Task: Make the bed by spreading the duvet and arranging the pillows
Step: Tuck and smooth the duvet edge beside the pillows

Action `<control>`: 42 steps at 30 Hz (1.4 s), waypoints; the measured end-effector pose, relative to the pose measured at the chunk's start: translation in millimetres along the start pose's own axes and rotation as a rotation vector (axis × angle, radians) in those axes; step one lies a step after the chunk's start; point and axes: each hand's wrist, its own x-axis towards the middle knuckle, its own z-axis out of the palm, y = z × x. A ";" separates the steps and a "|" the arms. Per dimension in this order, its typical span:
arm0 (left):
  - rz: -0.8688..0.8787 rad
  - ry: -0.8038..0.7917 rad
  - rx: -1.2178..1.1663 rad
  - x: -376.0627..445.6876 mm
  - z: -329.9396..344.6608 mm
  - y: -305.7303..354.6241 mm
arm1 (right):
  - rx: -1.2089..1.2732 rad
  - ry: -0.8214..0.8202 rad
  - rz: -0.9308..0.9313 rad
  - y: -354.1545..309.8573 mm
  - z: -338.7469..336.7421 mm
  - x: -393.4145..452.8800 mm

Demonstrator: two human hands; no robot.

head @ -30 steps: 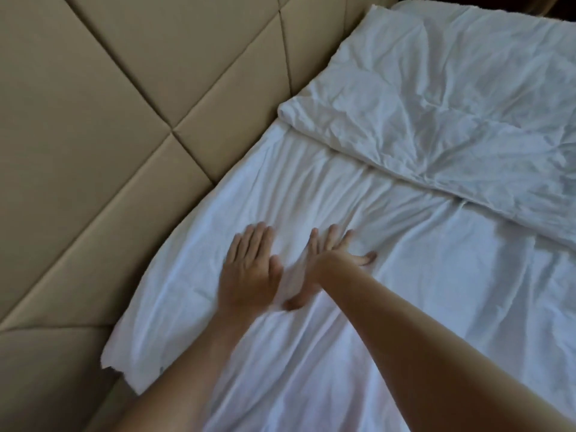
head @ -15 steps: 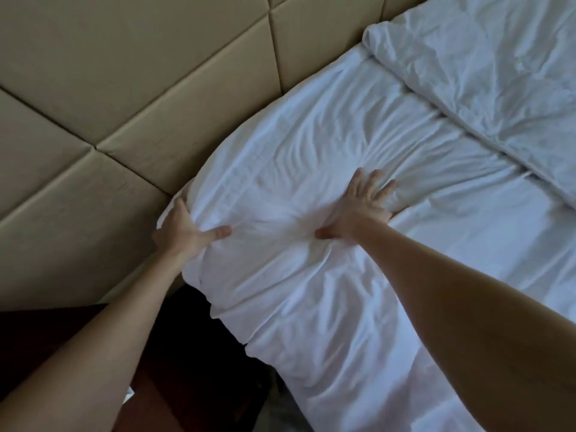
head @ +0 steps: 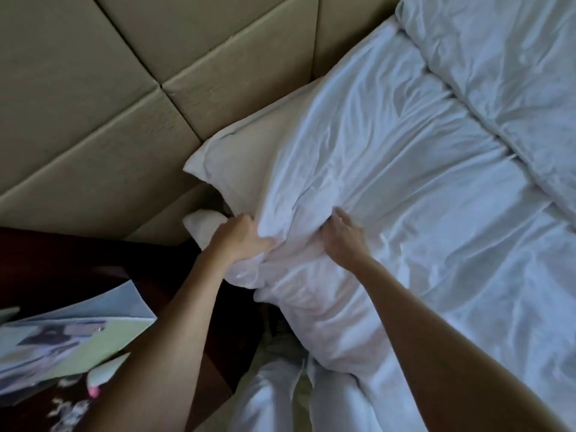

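A white wrinkled duvet (head: 420,188) covers the bed near the headboard. Its near corner is bunched up between my hands. My left hand (head: 240,240) grips the bunched edge at the bed's corner, thumb over the fabric. Just to its right, my right hand (head: 343,236) has its fingers curled into the gathered cloth. A white pillow corner (head: 227,157) shows under the lifted edge, against the headboard. A second, thicker layer of white bedding (head: 505,63) lies across the far right.
A beige padded headboard (head: 109,104) with diagonal seams fills the upper left. A dark wooden nightstand (head: 62,266) stands at the lower left, with a magazine (head: 62,344) and small items on it. My legs in white trousers (head: 274,397) stand against the bed's side.
Both hands came back toward the bed's near corner. The right hand went from pressing flat to gathering the cloth. The edge is now bunched and lifted, baring the pillow corner.
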 end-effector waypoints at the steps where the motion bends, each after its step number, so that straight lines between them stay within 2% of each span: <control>1: -0.003 0.052 -0.039 -7.2 -3.1 0.0 | 0.135 -0.051 0.006 -11.3 -1.5 -20.0; 3: 0.072 0.104 -0.025 -25.9 -7.1 6.3 | 0.562 -0.126 0.119 -37.9 -8.2 -57.9; 4: 0.127 0.056 -0.066 -38.1 -7.5 11.3 | 0.781 -0.166 0.192 -49.6 -12.1 -72.0; 5: 0.176 -0.050 -0.184 -51.4 -6.4 15.7 | 0.887 -0.204 0.240 -61.6 -16.1 -84.4; 7: 0.251 -0.326 -0.443 -83.5 -7.5 23.3 | 0.836 -0.178 0.287 -78.2 -14.7 -97.2; 8: 0.282 -0.390 -0.460 -95.7 -6.9 23.3 | 0.792 -0.116 0.340 -83.7 -13.4 -99.5; 10: 0.354 -0.312 -0.280 -107.2 2.4 14.3 | 0.776 0.015 0.410 -88.8 -13.9 -105.8; 13: 0.353 0.083 0.227 -111.7 19.8 -8.0 | 0.736 0.096 0.366 -88.1 -26.3 -107.8; 14: 0.305 0.162 0.336 -113.0 24.3 -15.0 | 0.730 0.095 0.342 -86.5 -31.5 -109.0; 16: 0.165 0.220 0.337 -112.7 31.0 -30.0 | 0.789 0.099 0.285 -83.3 -43.2 -115.2; 17: 0.102 0.187 0.250 -113.7 31.8 -35.1 | 0.831 0.084 0.257 -80.0 -47.2 -120.8; 19: -0.017 0.143 -0.112 -123.8 27.5 -33.3 | 0.811 0.024 0.184 -72.2 -50.4 -138.9; 22: -0.195 0.144 -0.762 -150.9 19.9 -4.6 | 0.583 -0.039 -0.063 -63.7 -50.0 -178.6; 24: -0.252 0.102 -1.127 -170.3 13.6 21.1 | 0.559 -0.182 -0.219 -60.3 -46.9 -207.0; 26: -0.208 0.055 -1.247 -181.5 11.2 41.9 | 0.565 -0.319 -0.276 -56.7 -39.0 -237.0; 27: -0.159 0.009 -1.264 -187.3 8.3 52.5 | 0.571 -0.295 -0.272 -54.5 -35.4 -248.8; 31: 0.219 -0.298 -1.122 -209.3 6.9 78.4 | 0.789 0.139 -0.126 -43.8 -33.0 -276.2; 33: 0.391 -0.453 -1.014 -219.1 12.7 79.9 | 0.892 0.259 -0.045 -31.4 -33.5 -278.5; 35: 0.477 -0.422 -0.853 -231.7 17.2 76.0 | 0.995 0.299 -0.009 -21.5 -34.8 -282.8; 38: 0.492 -0.242 -0.515 -252.3 28.7 61.3 | 1.111 0.331 0.008 -16.6 -43.4 -296.8; 40: 0.389 -0.194 -0.261 -269.0 41.6 54.3 | 1.122 0.352 -0.009 -14.3 -49.6 -307.5; 42: 0.268 -0.173 -0.186 -286.5 53.8 54.0 | 1.079 0.362 -0.052 -8.3 -54.5 -316.9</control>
